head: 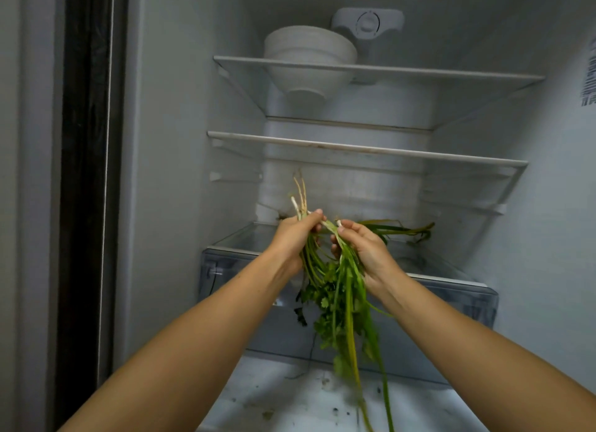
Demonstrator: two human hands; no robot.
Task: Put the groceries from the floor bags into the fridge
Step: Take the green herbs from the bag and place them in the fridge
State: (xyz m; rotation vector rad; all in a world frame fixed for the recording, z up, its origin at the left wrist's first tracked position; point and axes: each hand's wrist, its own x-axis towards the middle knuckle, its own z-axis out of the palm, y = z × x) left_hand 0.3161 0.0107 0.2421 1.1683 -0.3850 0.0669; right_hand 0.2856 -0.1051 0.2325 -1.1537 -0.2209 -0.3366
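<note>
Both my hands hold a bunch of green herbs (338,289) in front of the open fridge (193,141). My left hand (295,238) grips the coriander stems near their pale roots, which stick up. My right hand (364,247) grips spring onion stalks, whose long green leaves hang down past the drawer. More spring onion leaves (403,230) lie on the glass shelf above the crisper drawer (225,276), behind my right hand.
A stack of white bowls (309,57) stands on the top glass shelf (419,73). The middle shelf (387,151) holds nothing visible. A dark door seal (87,173) runs down the left. Soil specks dot the white surface (290,399) below the drawer.
</note>
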